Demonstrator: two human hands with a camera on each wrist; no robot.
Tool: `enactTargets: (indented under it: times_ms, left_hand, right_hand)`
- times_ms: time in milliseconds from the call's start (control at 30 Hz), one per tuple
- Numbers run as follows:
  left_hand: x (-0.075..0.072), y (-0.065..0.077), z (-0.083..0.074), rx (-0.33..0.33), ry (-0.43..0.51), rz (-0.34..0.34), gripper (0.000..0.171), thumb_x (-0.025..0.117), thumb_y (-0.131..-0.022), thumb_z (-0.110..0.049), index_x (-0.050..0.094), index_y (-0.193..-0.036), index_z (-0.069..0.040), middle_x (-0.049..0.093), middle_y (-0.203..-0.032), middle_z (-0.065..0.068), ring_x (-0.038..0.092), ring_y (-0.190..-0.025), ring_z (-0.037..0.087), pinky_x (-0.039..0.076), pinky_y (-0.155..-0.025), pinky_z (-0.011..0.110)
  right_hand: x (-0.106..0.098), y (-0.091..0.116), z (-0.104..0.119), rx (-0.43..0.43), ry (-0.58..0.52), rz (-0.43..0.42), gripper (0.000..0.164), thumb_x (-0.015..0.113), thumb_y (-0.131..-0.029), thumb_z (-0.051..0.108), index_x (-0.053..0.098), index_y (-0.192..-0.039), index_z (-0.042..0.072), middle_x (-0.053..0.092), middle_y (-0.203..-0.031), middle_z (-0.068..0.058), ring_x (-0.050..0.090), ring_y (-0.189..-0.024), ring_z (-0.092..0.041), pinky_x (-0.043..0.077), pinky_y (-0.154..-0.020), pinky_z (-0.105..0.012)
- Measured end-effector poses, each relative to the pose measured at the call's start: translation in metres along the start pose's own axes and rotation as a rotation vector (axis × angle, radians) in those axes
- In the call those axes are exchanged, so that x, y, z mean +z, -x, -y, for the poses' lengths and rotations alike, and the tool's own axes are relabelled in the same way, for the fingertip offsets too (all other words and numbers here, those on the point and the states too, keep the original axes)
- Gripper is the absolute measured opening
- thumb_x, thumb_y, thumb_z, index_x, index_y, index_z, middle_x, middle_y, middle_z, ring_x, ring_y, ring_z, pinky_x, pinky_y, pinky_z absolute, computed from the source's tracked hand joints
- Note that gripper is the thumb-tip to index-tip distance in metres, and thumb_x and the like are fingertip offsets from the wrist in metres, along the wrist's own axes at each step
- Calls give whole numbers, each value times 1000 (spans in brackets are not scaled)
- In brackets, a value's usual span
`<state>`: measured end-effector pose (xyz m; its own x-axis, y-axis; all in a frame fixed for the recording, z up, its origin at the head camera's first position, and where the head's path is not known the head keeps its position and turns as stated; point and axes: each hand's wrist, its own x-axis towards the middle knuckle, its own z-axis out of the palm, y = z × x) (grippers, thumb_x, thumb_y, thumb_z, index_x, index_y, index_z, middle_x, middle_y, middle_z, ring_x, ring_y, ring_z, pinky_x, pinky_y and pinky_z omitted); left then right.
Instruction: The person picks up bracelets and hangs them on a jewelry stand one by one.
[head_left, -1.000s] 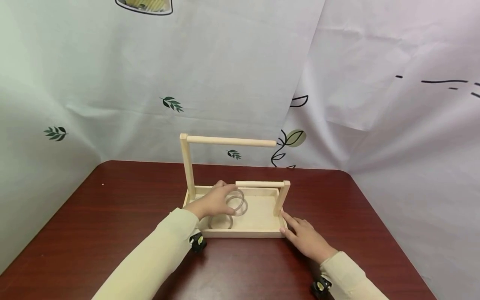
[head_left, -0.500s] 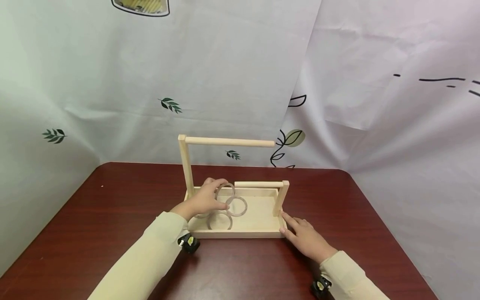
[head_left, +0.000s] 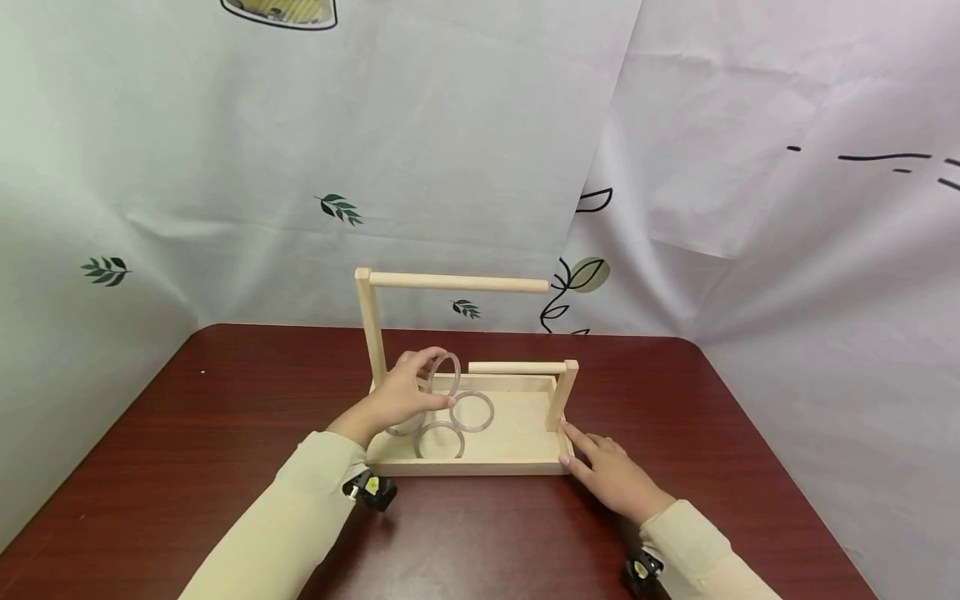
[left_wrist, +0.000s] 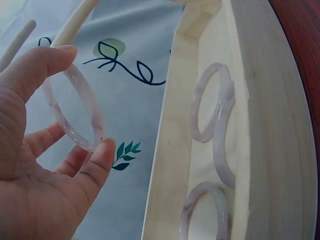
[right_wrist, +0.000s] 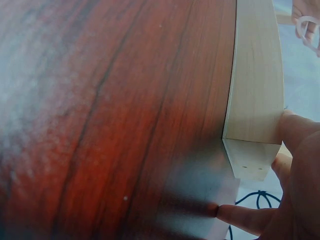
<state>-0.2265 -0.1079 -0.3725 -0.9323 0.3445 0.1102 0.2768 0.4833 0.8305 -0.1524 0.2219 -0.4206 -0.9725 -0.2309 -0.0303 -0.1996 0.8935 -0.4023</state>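
My left hand (head_left: 396, 397) pinches a pale translucent bangle (left_wrist: 92, 107) between thumb and fingers, holding it tilted up above the wooden tray (head_left: 517, 468). Inside the tray lie more bangles: one (head_left: 472, 412) near the middle, one (head_left: 440, 440) toward the front, and one (head_left: 407, 427) at the left, partly behind the left hand. At the tray's right end, my right hand (head_left: 617, 477) rests its thumb and fingers against the corner, as the right wrist view also shows.
A tall post on the tray's left carries a long wooden rod (head_left: 461, 283). On the right, a short post holds a lower rod (head_left: 517, 367); both rods have one free end. The tray stands on a dark red table (head_left: 225, 417) before a printed cloth backdrop (head_left: 480, 150).
My left hand has drawn back to the left and lifted one bangle up from the others, turning it more upright. The right hand has stayed at the tray corner.
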Motion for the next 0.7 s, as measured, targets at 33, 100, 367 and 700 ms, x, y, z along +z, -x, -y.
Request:
enactTargets:
  times_ms: [33, 100, 367, 700]
  left_hand:
    - [0, 0, -1, 0, 7, -5, 70, 80, -75, -16, 48, -137, -8, 42, -126, 21, 50, -112, 35, 46, -89, 45]
    - [1, 0, -2, -4, 24, -18, 70, 80, -75, -15, 48, -137, -9, 43, -125, 21, 51, -112, 34, 47, -90, 45]
    - [9, -3, -3, -29, 123, -71, 70, 80, -74, -14, 49, -136, -10, 46, -122, 18, 51, -112, 33, 47, -90, 42]
    - [17, -9, -3, -52, 292, -83, 68, 79, -77, -10, 48, -138, -6, 49, -121, 17, 49, -111, 31, 43, -92, 39]
  right_hand:
    - [0, 0, 0, 0, 0, 0, 57, 54, -97, 44, 44, -147, 18, 52, -133, -25, 44, -124, -52, 34, -101, -62]
    - [0, 0, 0, 2, 0, 2, 57, 54, -97, 44, 44, -147, 18, 52, -133, -25, 44, -124, -51, 34, -101, -61]
    - [0, 0, 0, 10, -5, 8, 58, 53, -97, 45, 43, -147, 19, 52, -133, -25, 43, -125, -52, 34, -100, -62]
    - [0, 0, 0, 15, 2, 9, 58, 53, -97, 45, 44, -147, 18, 52, -133, -26, 43, -124, -53, 34, -100, -62]
